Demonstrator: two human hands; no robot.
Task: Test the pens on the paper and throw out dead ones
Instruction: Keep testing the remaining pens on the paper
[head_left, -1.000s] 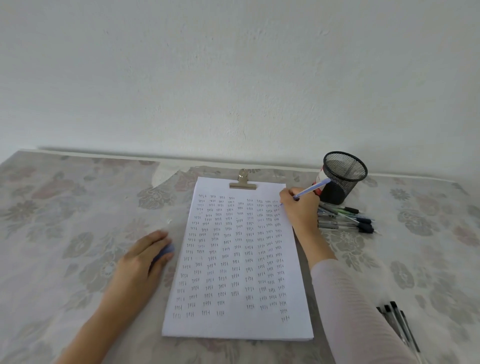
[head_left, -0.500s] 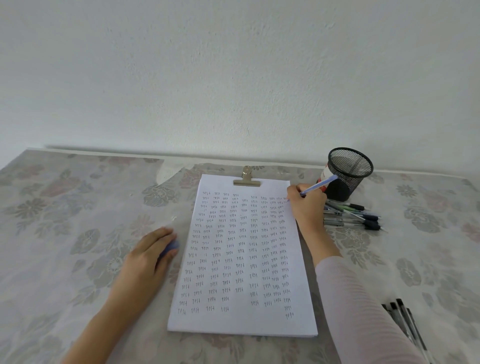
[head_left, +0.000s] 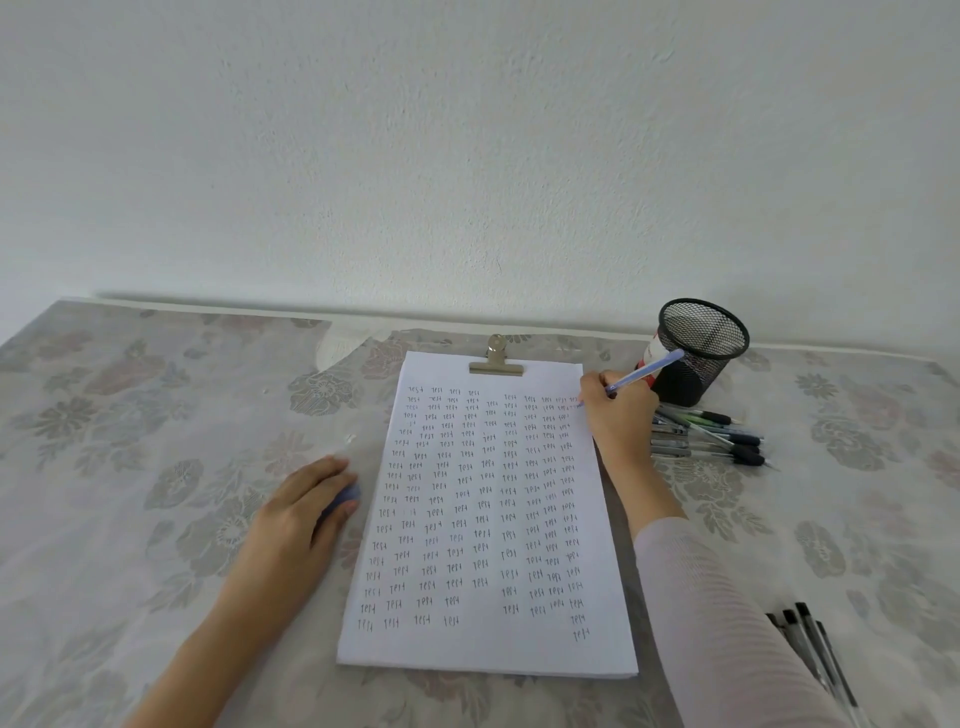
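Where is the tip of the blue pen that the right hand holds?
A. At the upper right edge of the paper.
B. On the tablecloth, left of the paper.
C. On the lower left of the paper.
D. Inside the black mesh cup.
A: the right hand grips the blue pen with its tip down at the upper right edge of the paper, beside the top rows of writing.

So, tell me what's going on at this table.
A person is mid-test. The right hand holds a light blue pen with its tip at the top right of the clipped paper, filled with rows of "test". The left hand lies beside the sheet, holding a small blue piece. More pens lie by the mesh cup.
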